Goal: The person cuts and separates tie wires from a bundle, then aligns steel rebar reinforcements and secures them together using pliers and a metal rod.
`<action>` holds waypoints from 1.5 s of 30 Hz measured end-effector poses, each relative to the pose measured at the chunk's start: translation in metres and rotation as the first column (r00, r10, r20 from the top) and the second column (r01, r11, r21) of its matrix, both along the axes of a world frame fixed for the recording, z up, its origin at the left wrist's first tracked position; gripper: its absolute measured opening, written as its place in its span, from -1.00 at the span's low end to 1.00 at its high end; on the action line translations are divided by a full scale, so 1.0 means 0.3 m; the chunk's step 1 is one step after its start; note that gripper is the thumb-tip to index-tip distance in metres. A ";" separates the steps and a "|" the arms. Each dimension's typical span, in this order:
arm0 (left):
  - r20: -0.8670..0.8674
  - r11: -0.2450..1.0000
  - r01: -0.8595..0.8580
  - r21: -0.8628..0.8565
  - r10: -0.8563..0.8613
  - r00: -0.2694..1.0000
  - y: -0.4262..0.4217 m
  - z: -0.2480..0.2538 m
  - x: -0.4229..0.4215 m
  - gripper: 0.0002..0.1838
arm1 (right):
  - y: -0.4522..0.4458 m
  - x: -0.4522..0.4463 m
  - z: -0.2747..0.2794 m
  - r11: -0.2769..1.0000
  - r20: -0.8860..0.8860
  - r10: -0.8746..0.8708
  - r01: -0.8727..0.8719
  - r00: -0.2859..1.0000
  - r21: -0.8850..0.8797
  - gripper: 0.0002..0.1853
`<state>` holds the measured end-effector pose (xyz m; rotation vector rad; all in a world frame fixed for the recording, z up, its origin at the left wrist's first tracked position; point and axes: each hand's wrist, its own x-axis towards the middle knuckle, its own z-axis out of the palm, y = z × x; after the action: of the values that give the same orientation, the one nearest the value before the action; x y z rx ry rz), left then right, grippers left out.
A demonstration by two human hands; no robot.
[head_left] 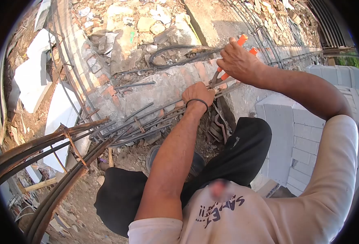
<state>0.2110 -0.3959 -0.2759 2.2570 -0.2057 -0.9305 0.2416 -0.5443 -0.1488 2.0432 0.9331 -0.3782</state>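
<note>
My right hand (pixel 239 61) is closed around the orange-gripped handles of pincers (pixel 225 75), whose metal jaws point down toward the steel bars. Close beside those jaws, my left hand (pixel 198 94) is closed over the rebar (pixel 169 109), with a dark band around the wrist. The fingertips of that hand are hidden beneath it. Several long bars run together under the left hand, tied by a rusty stirrup (pixel 139 125) further left. They lie along a low brick and concrete wall (pixel 163 87).
A coil of dark steel rod (pixel 179 49) lies beyond the wall. Grey blocks (pixel 275 138) are stacked at right. Rusty bent bars (pixel 49 142) project at lower left near white slabs (pixel 33 81). A dark bucket (pixel 152 156) sits by my legs. Rubble covers the ground.
</note>
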 end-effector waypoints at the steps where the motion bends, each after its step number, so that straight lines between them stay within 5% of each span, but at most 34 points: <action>1: -0.001 1.000 0.000 -0.001 0.000 1.000 -0.001 -0.003 -0.002 -0.47 | -0.003 0.004 -0.002 1.000 -0.001 0.000 0.000 1.000 -0.001 -0.79; 9: -0.001 1.000 0.010 0.001 -0.010 1.000 0.002 -0.001 -0.005 -0.46 | 0.007 0.000 0.026 0.978 -0.001 0.098 -0.096 0.995 -0.184 -0.84; 13: 0.011 1.000 -0.005 -0.004 0.005 1.000 0.001 -0.002 -0.006 -0.47 | 0.042 0.017 0.044 0.983 0.015 0.148 -0.145 0.989 -0.112 -0.85; 19: 0.021 1.000 0.003 -0.004 -0.003 1.000 0.000 -0.012 -0.011 -0.47 | 0.105 0.116 0.016 0.985 -0.216 -0.131 0.102 0.967 -0.140 -0.83; 23: 0.044 1.000 0.002 0.012 -0.003 0.999 -0.006 -0.017 -0.011 -0.46 | 0.172 0.237 -0.002 0.884 -0.363 -0.440 0.324 0.821 -0.337 -0.77; 25: 0.045 1.000 0.001 0.020 -0.002 0.999 -0.004 -0.021 -0.013 -0.46 | 0.169 0.286 -0.045 0.686 -0.393 -0.721 0.507 0.570 -0.523 -0.75; 29: 0.035 1.000 0.003 0.006 -0.003 0.999 -0.005 -0.020 -0.008 -0.45 | 0.237 0.319 -0.070 0.545 -0.260 -0.800 0.475 0.540 -0.690 -0.77; 30: 0.033 1.000 0.006 0.011 -0.006 0.999 -0.006 -0.020 -0.009 -0.44 | 0.224 0.342 -0.091 0.396 -0.201 -0.906 0.584 0.372 -0.709 -0.79; 31: 0.036 1.000 0.011 0.012 -0.011 0.999 -0.006 -0.016 -0.005 -0.44 | 0.182 0.367 -0.129 0.394 -0.201 -0.908 0.588 0.367 -0.706 -0.79; 34: 0.020 1.000 0.012 0.020 -0.012 1.000 -0.006 -0.009 -0.015 -0.44 | 0.125 0.376 -0.173 0.056 0.004 -0.996 0.640 0.092 -0.766 -0.71; 38: 0.049 1.000 0.012 0.010 -0.012 0.999 0.002 -0.001 -0.018 -0.45 | 0.130 0.376 -0.159 0.041 0.001 -0.997 0.567 0.073 -0.822 -0.74; 40: 0.043 1.000 0.010 0.001 -0.010 0.999 0.004 0.005 -0.016 -0.46 | 0.128 0.350 -0.120 0.212 -0.120 -0.974 0.571 0.195 -0.793 -0.74; 43: 0.025 1.000 0.015 0.011 -0.015 1.000 0.003 0.006 -0.013 -0.47 | 0.083 0.329 -0.102 0.351 -0.294 -0.935 0.654 0.200 -0.670 -0.51; 45: 0.039 1.000 0.015 0.010 -0.016 0.999 -0.002 -0.002 -0.016 -0.47 | -0.013 0.316 -0.112 0.414 -0.500 -0.858 0.737 0.120 -0.534 -0.65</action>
<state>0.2060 -0.3965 -0.2766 2.2869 -0.2368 -0.8977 0.3363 -0.5482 -0.1823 2.0541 -0.0208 -1.9675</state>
